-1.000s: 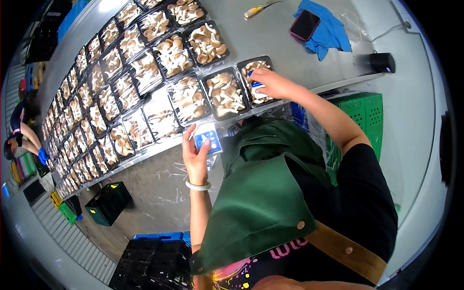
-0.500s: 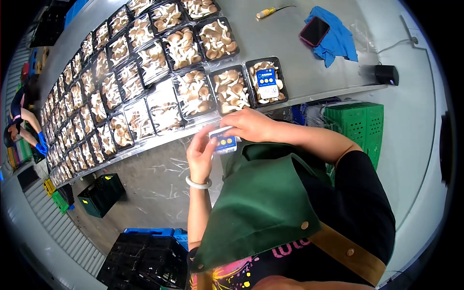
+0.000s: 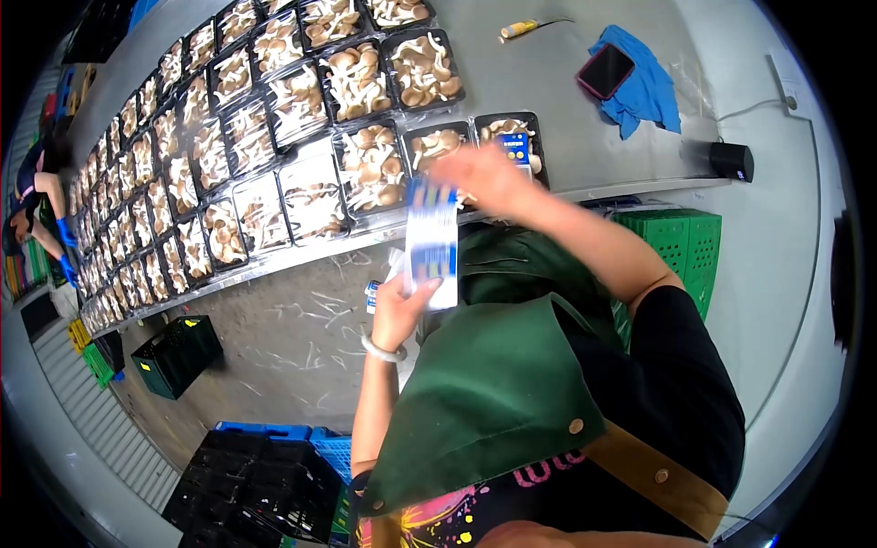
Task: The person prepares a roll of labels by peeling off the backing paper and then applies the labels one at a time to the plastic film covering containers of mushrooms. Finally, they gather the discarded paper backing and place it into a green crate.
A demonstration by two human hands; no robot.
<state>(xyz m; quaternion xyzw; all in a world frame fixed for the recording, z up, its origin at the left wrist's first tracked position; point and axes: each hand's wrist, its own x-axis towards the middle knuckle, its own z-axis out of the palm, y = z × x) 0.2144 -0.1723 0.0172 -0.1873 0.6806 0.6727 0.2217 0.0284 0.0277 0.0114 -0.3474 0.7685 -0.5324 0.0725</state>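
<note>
Head view. Left hand (image 3: 399,312) is closed on a strip of blue-and-white labels (image 3: 432,242), thumb pressed on its lower part; strip runs up toward the table edge. Right hand (image 3: 489,180) is motion-blurred, out over the front row near the strip's top end; can't tell if its fingers grip anything. White bangle (image 3: 383,351) on left wrist.

Mushroom trays, black with clear wrap, fill the steel table (image 3: 498,78) in rows to the far end. Labelled mushroom tray (image 3: 535,164) sits at the near end of the front row, blue label (image 3: 516,142) on top, partly behind the right hand. Next one over, unlabelled tray (image 3: 436,146), is partly covered by the right hand and strip.

Beyond the trays: yellow-handled tool (image 3: 519,29), then phone (image 3: 605,71) lying on a blue cloth (image 3: 641,84). Small black device (image 3: 732,162) with lit display at the table's end. Green crate (image 3: 671,251) below that end. Dark green crate (image 3: 177,356) on the floor, black crates (image 3: 256,484) nearer the person. Co-worker (image 3: 41,196) in blue gloves by the far end of the table.
</note>
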